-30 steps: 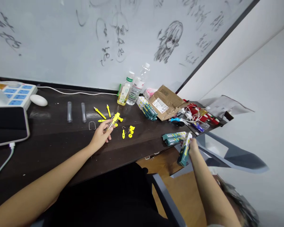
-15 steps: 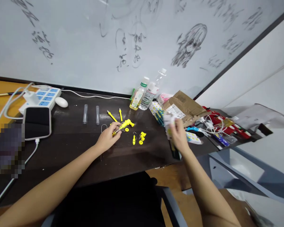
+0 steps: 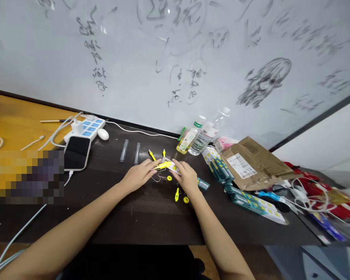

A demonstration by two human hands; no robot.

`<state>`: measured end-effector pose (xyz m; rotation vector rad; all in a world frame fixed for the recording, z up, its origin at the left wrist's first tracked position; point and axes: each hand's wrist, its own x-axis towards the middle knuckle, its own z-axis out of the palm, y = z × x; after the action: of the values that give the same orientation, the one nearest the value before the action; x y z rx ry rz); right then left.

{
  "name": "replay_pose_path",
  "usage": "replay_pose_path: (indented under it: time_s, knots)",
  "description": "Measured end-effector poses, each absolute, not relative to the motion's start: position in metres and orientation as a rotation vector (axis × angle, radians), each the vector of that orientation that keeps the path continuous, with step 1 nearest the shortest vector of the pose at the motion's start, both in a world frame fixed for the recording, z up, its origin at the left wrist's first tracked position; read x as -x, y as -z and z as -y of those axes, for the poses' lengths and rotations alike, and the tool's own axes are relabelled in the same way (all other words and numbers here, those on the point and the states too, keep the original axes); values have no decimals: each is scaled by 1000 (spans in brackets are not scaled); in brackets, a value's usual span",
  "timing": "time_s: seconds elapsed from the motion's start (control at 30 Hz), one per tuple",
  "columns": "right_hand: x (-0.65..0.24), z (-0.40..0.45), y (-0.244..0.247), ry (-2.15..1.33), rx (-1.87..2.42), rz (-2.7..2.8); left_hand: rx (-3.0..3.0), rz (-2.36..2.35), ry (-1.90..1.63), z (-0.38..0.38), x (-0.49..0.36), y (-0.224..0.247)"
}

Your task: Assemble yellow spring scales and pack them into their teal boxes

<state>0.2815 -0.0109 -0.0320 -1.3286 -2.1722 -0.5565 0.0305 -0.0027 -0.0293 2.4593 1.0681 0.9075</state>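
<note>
My left hand (image 3: 138,175) is closed round a yellow plastic piece (image 3: 163,165), its fingers covering one end. My right hand (image 3: 188,178) grips a small white, yellow and teal box (image 3: 203,184), mostly under the palm and fingers. The piece lies against the box's near end, and I cannot tell whether it is inside. Below the hands are a yellow clip-like part (image 3: 177,194) and a yellow ring (image 3: 186,200). Another yellow ring (image 3: 169,178) and thin wire lie between the hands. Two yellow rods (image 3: 152,155) lie behind, with two clear tubes (image 3: 124,151) to their left.
Two bottles (image 3: 191,135) stand by the whiteboard. On the right are several similar boxes (image 3: 251,202), a brown parcel (image 3: 251,161) and tangled cables (image 3: 309,194). A phone (image 3: 77,153), a power strip (image 3: 90,127) and a white mouse-like object (image 3: 103,134) sit on the left.
My right hand has brought a box leftward from the pile at the right to the yellow piece in my left hand. The view has shifted to the left.
</note>
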Motion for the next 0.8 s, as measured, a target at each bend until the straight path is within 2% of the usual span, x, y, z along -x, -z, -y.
replay_pose_path:
  time_s: [0.5,0.8]
  knots:
    - [-289,23,17,533,1272,2309,-2624,-1142,-746,1,-29,24]
    - [-276,28,19,566,1282,2428,-2559,-1139,-819,-3,-22,20]
